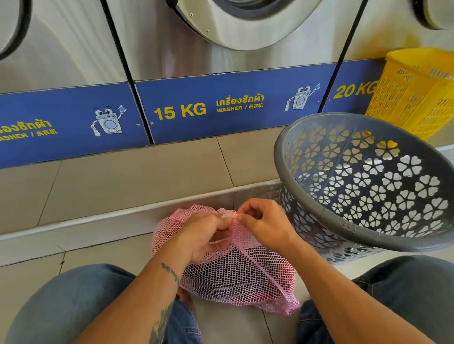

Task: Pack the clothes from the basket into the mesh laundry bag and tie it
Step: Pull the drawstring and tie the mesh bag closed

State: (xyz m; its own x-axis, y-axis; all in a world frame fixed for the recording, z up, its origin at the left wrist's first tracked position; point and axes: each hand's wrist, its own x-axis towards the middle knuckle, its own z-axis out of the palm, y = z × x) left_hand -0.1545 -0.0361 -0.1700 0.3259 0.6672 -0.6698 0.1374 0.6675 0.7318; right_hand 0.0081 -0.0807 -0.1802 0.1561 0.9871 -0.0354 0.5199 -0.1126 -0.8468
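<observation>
A pink mesh bag (pixel 236 269) lies on the tiled floor (pixel 236 336) between the person's knees, which are in blue jeans. Dark clothes show through the netting and fill its lower part. The bag's mouth is gathered into a bunch at the top, where both hands meet.

The left hand (pixel 202 240) has its fingers curled round the gathered neck of the bag, with the thumb and forefinger pinching the bunched netting at the tip. The right hand (pixel 264 222) is curled too, its thumb and forefinger pinching something small at the same spot; whether that is a cord or only netting cannot be told. The two hands touch at their fingertips.

Just to the right of the bag stands a grey basket (pixel 283 154) with flower-shaped holes, tilted so that its opening faces the person. No clothes show inside it. Behind the basket stands a yellow basket (pixel 419 94), upright against the washers (pixel 175 47). The steel washers run along the back on a tiled step, with blue strips marked 15 KG and 20 KG.
</observation>
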